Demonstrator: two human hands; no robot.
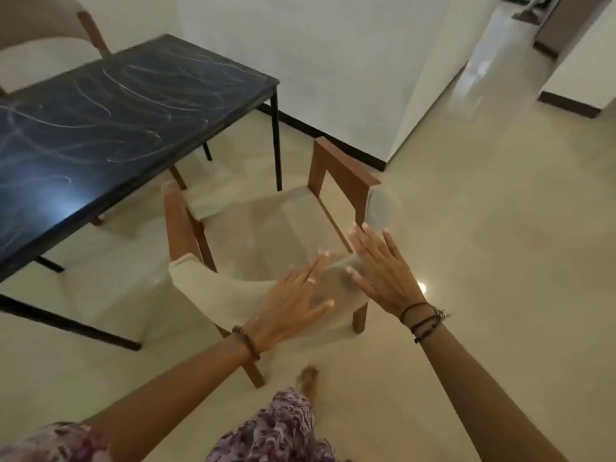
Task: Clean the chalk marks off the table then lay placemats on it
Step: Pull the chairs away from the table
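Here both hands, left hand point(293, 301) and right hand point(383, 268), hover with fingers spread over one chair point(266, 235); chalk marks point(100, 105) cover the table point(233, 95).

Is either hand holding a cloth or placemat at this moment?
No. The left hand and right hand are open and hold nothing, above the chair.

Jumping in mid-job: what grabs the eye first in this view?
The dark table at upper left, its top covered in swirling white chalk marks. In the centre, both hands reach out open, left hand and right hand, over the back of a wooden chair with a pale seat.
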